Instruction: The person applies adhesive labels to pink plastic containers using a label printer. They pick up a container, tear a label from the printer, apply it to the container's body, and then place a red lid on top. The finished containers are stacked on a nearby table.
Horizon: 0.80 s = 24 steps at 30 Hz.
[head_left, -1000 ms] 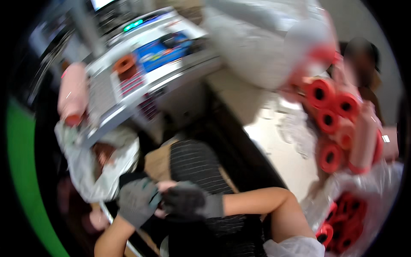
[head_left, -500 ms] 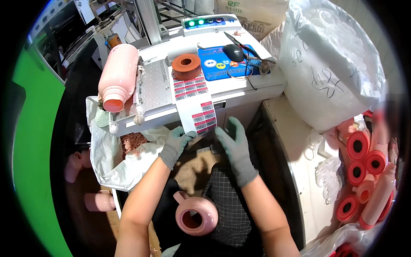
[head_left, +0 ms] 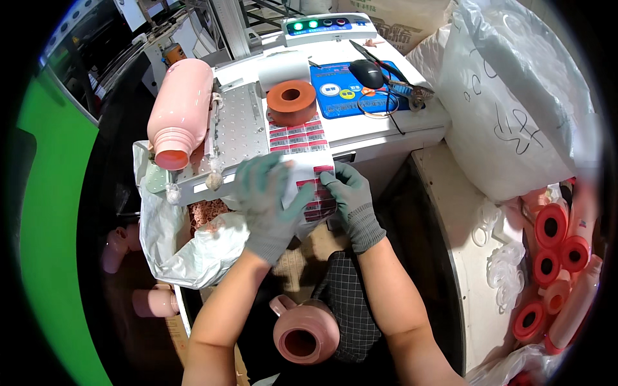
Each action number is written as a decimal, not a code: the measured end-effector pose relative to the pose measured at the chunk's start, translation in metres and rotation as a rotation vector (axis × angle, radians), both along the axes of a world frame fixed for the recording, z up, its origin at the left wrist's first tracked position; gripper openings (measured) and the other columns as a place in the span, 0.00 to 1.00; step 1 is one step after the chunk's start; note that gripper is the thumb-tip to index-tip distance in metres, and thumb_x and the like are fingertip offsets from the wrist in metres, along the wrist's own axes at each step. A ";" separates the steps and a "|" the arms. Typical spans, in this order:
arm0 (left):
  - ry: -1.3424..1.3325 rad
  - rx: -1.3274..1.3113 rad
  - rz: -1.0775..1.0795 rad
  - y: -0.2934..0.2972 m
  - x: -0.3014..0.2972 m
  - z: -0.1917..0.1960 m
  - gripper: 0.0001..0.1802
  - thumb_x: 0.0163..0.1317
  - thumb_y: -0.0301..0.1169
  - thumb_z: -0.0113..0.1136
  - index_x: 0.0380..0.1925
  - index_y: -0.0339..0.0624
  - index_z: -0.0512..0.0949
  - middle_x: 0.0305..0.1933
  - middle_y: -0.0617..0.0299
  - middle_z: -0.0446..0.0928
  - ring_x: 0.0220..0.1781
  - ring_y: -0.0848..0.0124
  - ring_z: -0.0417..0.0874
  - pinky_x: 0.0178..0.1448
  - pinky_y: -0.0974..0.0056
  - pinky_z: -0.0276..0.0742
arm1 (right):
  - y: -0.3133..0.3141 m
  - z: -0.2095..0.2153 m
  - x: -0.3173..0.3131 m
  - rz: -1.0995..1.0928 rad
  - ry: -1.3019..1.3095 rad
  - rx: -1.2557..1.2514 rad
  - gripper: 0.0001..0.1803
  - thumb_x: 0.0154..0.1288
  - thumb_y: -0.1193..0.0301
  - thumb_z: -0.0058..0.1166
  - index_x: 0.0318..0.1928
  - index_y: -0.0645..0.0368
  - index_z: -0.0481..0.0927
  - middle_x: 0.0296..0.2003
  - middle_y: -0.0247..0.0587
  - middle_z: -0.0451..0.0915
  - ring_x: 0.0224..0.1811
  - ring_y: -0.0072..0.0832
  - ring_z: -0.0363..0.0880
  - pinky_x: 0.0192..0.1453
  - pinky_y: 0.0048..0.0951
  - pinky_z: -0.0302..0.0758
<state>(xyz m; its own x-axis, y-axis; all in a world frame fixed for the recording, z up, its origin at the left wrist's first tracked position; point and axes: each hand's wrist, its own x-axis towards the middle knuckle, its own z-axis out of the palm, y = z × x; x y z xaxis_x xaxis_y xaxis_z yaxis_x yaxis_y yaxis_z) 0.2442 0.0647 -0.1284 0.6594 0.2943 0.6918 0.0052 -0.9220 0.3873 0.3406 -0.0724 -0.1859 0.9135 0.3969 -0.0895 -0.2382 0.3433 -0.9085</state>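
Observation:
A strip of red-and-white labels (head_left: 297,140) hangs over the front edge of the white machine. My right hand (head_left: 353,196), in a grey-green glove, pinches the strip's right edge beside the lower labels. Across the strip's left side lies my left hand (head_left: 269,206), gloved alike, its fingers blurred but its thumb spread apart from them. A brown-orange ring (head_left: 291,103) rests on the upper part of the strip. In my lap a pink jug with a handle (head_left: 306,331) stands with its round mouth upward.
A large pink bottle (head_left: 182,106) lies on the perforated metal plate at left. A black mouse (head_left: 366,74) and pliers sit on a blue mat (head_left: 331,106). White bags flank me; red-rimmed pink parts (head_left: 547,266) are piled at right, and more pink pieces lie low at left.
My left hand has moved up and right from the strip's lower end onto its face. The right hand, formerly open beside the strip, has closed on its edge. The view has shifted slightly.

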 end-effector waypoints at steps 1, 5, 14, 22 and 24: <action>-0.004 0.099 -0.050 0.002 0.018 0.006 0.18 0.57 0.42 0.76 0.43 0.47 0.84 0.51 0.60 0.80 0.59 0.58 0.78 0.75 0.44 0.63 | 0.001 0.002 0.002 -0.003 -0.039 -0.003 0.16 0.71 0.72 0.66 0.54 0.69 0.85 0.41 0.35 0.87 0.39 0.16 0.83 0.45 0.21 0.81; 0.032 0.168 -0.123 0.008 0.038 -0.001 0.15 0.53 0.41 0.76 0.37 0.49 0.86 0.46 0.67 0.82 0.58 0.59 0.79 0.77 0.43 0.62 | 0.004 0.008 0.003 -0.008 -0.115 -0.036 0.16 0.71 0.73 0.65 0.54 0.69 0.85 0.41 0.36 0.88 0.41 0.17 0.83 0.46 0.22 0.82; -0.005 0.098 -0.120 -0.001 0.041 -0.005 0.10 0.53 0.34 0.76 0.34 0.49 0.86 0.41 0.67 0.83 0.55 0.57 0.78 0.68 0.48 0.69 | 0.003 0.000 -0.003 -0.040 -0.082 0.003 0.15 0.71 0.75 0.63 0.55 0.68 0.84 0.41 0.34 0.87 0.37 0.15 0.82 0.41 0.21 0.81; -0.009 0.107 -0.176 0.005 0.038 -0.006 0.09 0.54 0.34 0.76 0.33 0.50 0.85 0.42 0.67 0.83 0.56 0.56 0.77 0.66 0.49 0.69 | 0.006 0.000 -0.007 -0.006 -0.054 0.030 0.18 0.71 0.79 0.58 0.59 0.68 0.82 0.43 0.37 0.86 0.39 0.17 0.82 0.44 0.21 0.81; -0.009 0.110 -0.197 0.006 0.037 -0.008 0.08 0.54 0.34 0.76 0.32 0.49 0.85 0.44 0.66 0.83 0.57 0.56 0.77 0.67 0.48 0.68 | 0.003 -0.004 -0.009 0.018 -0.025 0.088 0.20 0.70 0.80 0.57 0.61 0.68 0.81 0.44 0.37 0.86 0.40 0.18 0.82 0.49 0.22 0.81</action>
